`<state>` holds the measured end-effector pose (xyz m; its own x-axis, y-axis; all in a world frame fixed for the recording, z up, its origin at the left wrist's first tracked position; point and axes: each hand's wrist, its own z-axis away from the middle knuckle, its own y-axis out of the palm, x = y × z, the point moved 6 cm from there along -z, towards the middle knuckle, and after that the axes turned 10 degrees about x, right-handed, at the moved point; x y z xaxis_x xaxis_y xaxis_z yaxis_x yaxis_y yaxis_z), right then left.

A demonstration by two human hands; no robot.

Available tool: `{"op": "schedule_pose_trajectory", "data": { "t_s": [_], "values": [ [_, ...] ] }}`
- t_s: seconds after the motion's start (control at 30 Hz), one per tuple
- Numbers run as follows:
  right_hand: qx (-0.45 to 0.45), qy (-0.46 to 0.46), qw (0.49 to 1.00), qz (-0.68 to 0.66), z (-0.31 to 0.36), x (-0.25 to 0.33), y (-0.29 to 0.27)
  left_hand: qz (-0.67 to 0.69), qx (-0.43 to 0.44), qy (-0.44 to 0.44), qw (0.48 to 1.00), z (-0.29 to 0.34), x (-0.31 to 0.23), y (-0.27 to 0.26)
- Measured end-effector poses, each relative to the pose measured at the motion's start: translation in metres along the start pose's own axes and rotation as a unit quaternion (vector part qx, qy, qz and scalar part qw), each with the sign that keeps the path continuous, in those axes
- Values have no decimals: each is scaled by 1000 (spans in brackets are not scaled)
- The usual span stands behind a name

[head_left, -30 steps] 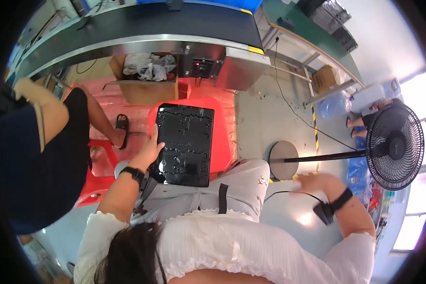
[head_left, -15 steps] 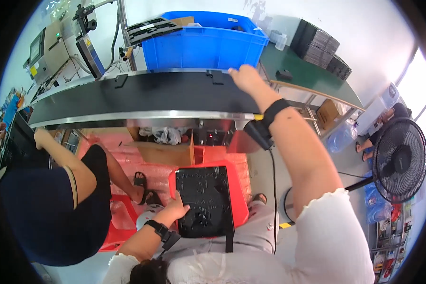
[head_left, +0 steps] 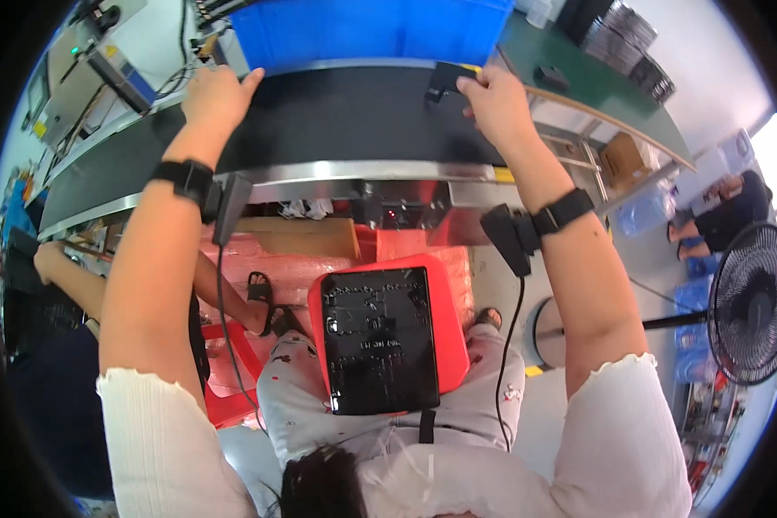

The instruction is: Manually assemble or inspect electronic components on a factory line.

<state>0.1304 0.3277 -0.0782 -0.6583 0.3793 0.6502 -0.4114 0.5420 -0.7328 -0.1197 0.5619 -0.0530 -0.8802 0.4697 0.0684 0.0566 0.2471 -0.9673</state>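
Note:
My right hand (head_left: 499, 102) reaches to the right end of the black conveyor belt (head_left: 337, 112) and pinches a small flat black part (head_left: 447, 79) with a notched outline. Over the belt's left stretch, my left hand (head_left: 216, 102) is closed with its thumb sticking out to the right; whatever its fingers hold is hidden behind them. A shiny black tray (head_left: 380, 345) with raised outlines rests at my lap on a red stool (head_left: 451, 332), touched by neither hand.
Behind the belt stands a blue bin (head_left: 367, 30). A green table (head_left: 596, 99) with stacked black trays (head_left: 622, 39) is at the right, near a standing fan (head_left: 751, 302). Another person's arm (head_left: 73, 272) is at the left. Cables hang from both my wrists.
My left hand has left the black tray and reached up to the belt. My right hand now grips a black part at the belt's right end. The view has tilted down.

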Motion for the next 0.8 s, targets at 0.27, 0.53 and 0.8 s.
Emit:
{"op": "schedule_pose_trajectory", "data": {
  "t_s": [0.27,0.53,0.8],
  "values": [
    [253,-8,909,-330,182,32,33,-11,118,15,993,-38,-6,64],
    [380,-37,921,-74,220,-87,192,164,-48,157,973,-8,-37,49],
    [318,-59,927,190,251,-80,186,451,-113,233,854,150,-35,-27]
  ]
}}
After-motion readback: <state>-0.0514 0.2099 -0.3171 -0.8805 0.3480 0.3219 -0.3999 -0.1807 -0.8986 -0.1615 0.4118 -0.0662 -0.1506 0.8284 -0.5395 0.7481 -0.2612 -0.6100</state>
